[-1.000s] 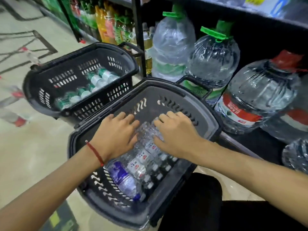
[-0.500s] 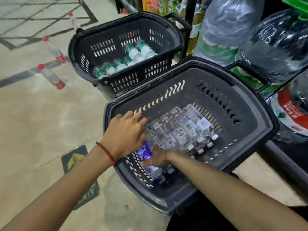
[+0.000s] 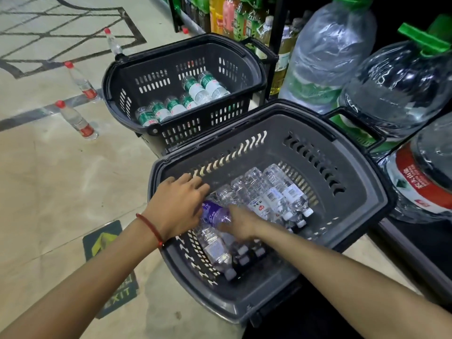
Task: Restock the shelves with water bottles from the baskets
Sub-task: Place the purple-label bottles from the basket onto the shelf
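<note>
Both hands reach into the dark grey plastic shopping basket (image 3: 362, 211) at the centre of the frame, where small clear water bottles (image 3: 271, 192) lie side by side on its floor. The left hand (image 3: 175, 207), with a red string bracelet (image 3: 150, 227) on its wrist, rests palm down with fingers spread over the bottles at the basket's left wall; whether its grip is clenched on anything cannot be told. The right hand (image 3: 241, 222) has its grip curled around a clear bottle with a purple label (image 3: 215, 215), low in the basket. Above, a second black slotted basket (image 3: 117, 77) holds green-labelled water bottles (image 3: 176, 105). Three red-capped bottles (image 3: 75, 119) stand on the beige tiled floor (image 3: 49, 179) at upper left. Large clear water jugs (image 3: 401, 89) fill the dark shelf (image 3: 415, 255) at right.
</note>
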A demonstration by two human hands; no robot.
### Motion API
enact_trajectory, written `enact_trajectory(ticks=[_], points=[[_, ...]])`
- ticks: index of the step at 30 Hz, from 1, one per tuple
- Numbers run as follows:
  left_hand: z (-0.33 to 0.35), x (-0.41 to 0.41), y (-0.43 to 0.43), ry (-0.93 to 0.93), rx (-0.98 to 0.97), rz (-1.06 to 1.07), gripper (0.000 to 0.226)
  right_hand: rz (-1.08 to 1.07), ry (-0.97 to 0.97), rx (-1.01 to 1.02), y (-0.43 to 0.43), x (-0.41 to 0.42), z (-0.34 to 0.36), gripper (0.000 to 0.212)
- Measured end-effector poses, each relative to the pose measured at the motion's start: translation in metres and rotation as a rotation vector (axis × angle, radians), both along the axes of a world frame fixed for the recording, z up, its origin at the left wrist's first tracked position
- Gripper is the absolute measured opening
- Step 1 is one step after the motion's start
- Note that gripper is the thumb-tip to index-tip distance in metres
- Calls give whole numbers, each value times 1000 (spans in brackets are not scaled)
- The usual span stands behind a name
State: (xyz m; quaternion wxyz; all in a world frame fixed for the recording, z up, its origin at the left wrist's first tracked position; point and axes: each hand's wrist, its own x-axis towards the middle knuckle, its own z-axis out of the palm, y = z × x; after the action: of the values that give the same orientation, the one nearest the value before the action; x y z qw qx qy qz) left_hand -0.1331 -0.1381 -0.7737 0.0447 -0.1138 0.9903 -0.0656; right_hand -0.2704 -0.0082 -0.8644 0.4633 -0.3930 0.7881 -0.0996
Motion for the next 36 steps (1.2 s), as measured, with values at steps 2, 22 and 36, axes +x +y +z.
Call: enact_trajectory(ticks=[2,22,36], points=[[1,-8,0,-43,5,-6,32,71,109,-56,1,-13,37,34],[12,-114,56,274,928,43,56,-680,-47,-809,113,-99,171,62],[80,-185,148,324,1014,-274,50,-1012,121,-1019,192,-87,192,56]])
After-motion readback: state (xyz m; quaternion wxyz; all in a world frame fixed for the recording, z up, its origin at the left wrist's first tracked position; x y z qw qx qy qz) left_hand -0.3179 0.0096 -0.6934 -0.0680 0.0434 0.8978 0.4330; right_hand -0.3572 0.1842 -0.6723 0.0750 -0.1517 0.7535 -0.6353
